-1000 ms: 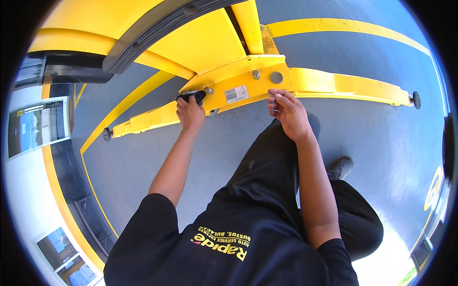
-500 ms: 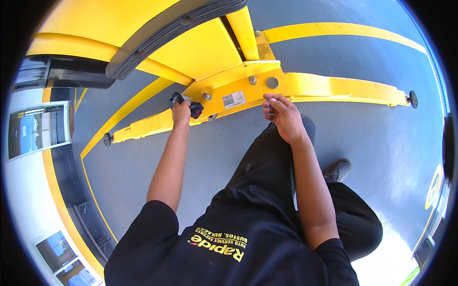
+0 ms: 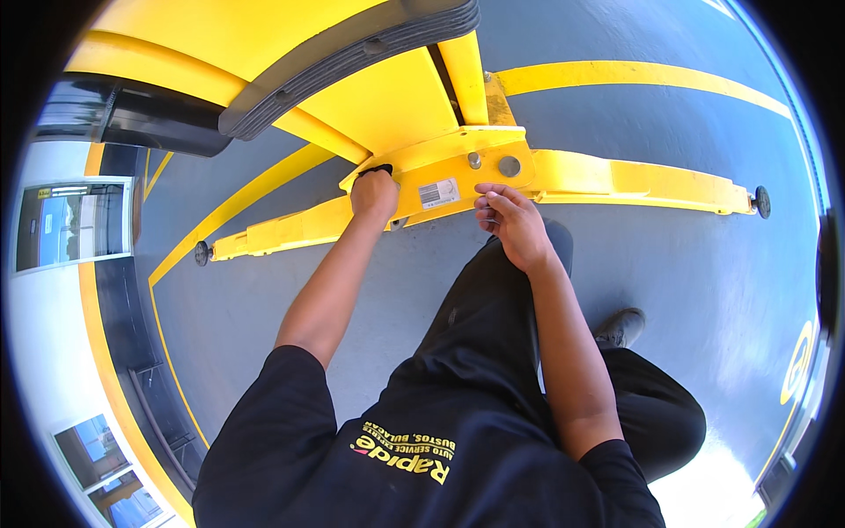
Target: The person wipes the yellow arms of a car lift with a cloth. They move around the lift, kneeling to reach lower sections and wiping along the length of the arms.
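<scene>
A dark cloth (image 3: 378, 169), mostly hidden in the grip, is held in my left hand (image 3: 375, 198). That hand presses it against the left end of the yellow lift carriage (image 3: 489, 177), over the spot where a metal pin sits. My right hand (image 3: 515, 227) hovers just in front of the carriage, its fingers loosely curled and apart, with nothing visible in them. Between the two hands a white label (image 3: 438, 194) is stuck on the carriage. Right of the label are a small metal pin (image 3: 474, 161) and a larger round pin head (image 3: 509, 166).
Two yellow lift arms, right (image 3: 642, 180) and left (image 3: 295, 235), spread low over the grey floor (image 3: 704, 264) and end in round black pads. A black ribbed rubber guard (image 3: 352, 62) juts out above. My bent leg (image 3: 484, 282) is close below the carriage.
My left hand has moved right and closed in on the pin, so the cloth now shows less. My right hand has shifted slightly left. The view has tilted a little.
</scene>
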Demonstrator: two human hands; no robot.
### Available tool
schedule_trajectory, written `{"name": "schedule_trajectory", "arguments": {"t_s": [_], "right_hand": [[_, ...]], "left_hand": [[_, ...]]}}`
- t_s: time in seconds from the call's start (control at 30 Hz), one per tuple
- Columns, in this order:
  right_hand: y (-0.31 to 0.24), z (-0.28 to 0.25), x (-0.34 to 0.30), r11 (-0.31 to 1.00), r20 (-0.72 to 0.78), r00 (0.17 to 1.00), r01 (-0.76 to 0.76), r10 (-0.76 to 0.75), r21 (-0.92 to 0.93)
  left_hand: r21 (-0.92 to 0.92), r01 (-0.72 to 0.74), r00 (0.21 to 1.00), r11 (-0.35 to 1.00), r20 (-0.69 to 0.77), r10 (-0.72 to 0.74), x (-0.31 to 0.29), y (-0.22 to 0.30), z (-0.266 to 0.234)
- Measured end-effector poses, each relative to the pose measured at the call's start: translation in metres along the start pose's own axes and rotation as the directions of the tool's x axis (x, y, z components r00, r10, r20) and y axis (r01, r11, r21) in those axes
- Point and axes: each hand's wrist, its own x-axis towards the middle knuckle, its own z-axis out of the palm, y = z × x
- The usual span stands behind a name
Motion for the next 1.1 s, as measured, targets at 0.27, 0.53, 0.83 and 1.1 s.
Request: {"name": "schedule_trajectory", "arguments": {"t_s": [0.27,0.53,0.83,1.1], "right_hand": [[0.004,0.001,0.002,1.0,0.028,1.0,-0.009,0.009,0.0],[-0.003,-0.014,-0.023,0.967,-0.154,0.956,0.235,-0.249,-0.1],[-0.07,-0.124,-0.093,0.894,-0.597,0.666,0.313,-0.447,-0.32],[-0.1,-0.184,-0.014,0.47,-0.459,0.516,-0.119,-0.723,-0.875]], "left_hand": [[-0.092,-0.114,0.984,0.989,-0.149,0.1,-0.041,-0.003,-0.03],[-0.933,-0.177,0.789,0.314,0.056,0.611,-0.066,0.099,-0.033],[-0.895,-0.336,0.742,0.293,-0.06,0.668,-0.061,0.179,-0.002],[-0.292,-0.855,0.516,0.43,-0.386,0.764,-0.018,0.207,0.046]]}}
